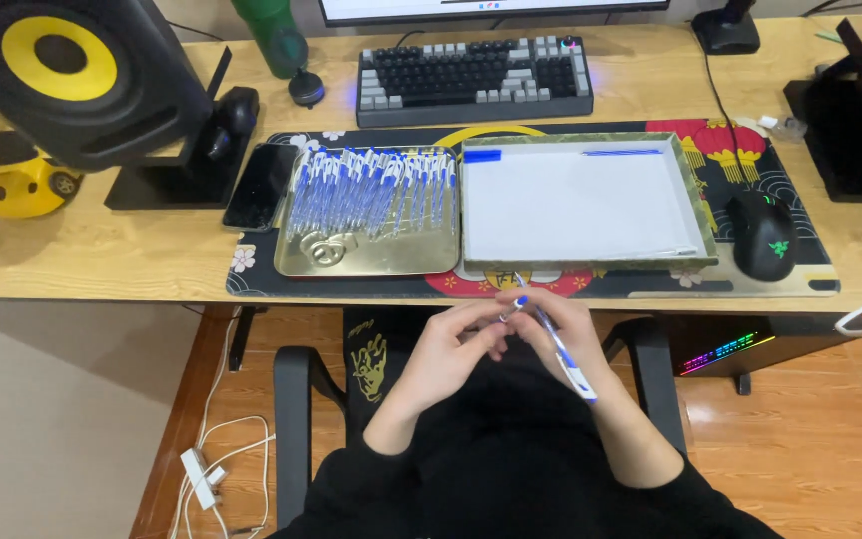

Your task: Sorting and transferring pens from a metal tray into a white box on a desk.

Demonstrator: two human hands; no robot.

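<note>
My right hand [563,334] holds a clear ballpoint pen with blue parts [561,351] slanting down to the right, in front of the desk edge. My left hand [451,351] pinches the pen's upper tip, where a small blue and metallic piece [513,305] shows. On the desk mat a golden tray [371,262] carries several similar blue pens [371,190]. To its right stands a shallow box with a white bottom [581,205], holding a blue cap [482,155] and a blue refill [621,152] along its far wall.
A black phone [259,186] lies left of the golden tray. A black mouse [762,238] sits right of the box. Keyboard [474,78], green bottle [271,35], black speaker with yellow cone [72,70] and yellow toy [17,182] stand farther back. Chair armrests [293,419] flank my lap.
</note>
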